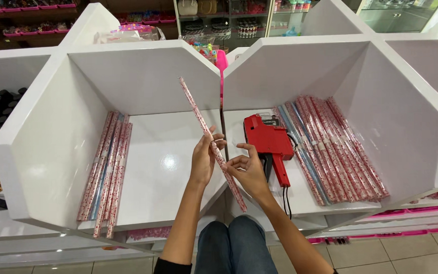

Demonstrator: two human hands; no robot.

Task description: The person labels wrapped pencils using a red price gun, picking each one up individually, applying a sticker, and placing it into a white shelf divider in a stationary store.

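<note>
Both hands hold 1 thin roll of wrapping paper (pixel 213 144), pink-and-white patterned, slanted across the middle of the scene — its far end points up and to the left, its near end drops down toward the person's knees. The left hand (pixel 203 158) is closed around the roll a little above its middle, fingers curled over the top. The right hand (pixel 248 170) pinches it just below, thumb and forefinger on the roll, the other fingers loosely spread.

The roll hangs in the air in front of the divider between 2 white shelf bins (pixel 41 152), touching neither. In the left bin a small bundle of similar rolls (pixel 106 170) lies against the left wall, their near ends poking past the bin's front edge. In the right bin a larger stack of rolls (pixel 333 147) fills the right half, and a red price-label gun (pixel 271 144) lies flat just beside them, close behind the right hand, its cord trailing over the near edge. A pink stick-like item (pixel 221 71) stands upright at the divider, behind the held roll.
</note>
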